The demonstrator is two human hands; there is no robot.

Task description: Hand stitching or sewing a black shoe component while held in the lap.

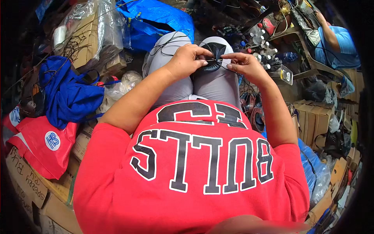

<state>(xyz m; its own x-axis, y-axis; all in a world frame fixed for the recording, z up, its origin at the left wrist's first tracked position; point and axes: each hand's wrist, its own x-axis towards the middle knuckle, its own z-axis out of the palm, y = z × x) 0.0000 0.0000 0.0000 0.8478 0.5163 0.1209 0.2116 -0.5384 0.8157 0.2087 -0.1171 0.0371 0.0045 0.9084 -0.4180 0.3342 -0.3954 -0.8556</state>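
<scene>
A black shoe-like piece (212,67) with a ribbed, curved edge rests on my grey-trousered lap, near the knees. My left hand (186,61) is at its left side, thumb and forefinger pinched at a thin dark strand by the piece. My right hand (247,67) pinches from the other side, its fingertips on dark thread beside a small white patch (225,63). Loose black thread (165,46) loops across my left knee and runs toward the piece. Whether a needle is in the fingers is too small to tell.
A blue tarp bag (156,23) lies beyond my knees. Blue cloth (70,91) and a red bag (44,142) are at the left. Several small bottles (265,50) stand to the right, near cardboard (313,119). Another person in a blue shirt (339,46) sits at far right.
</scene>
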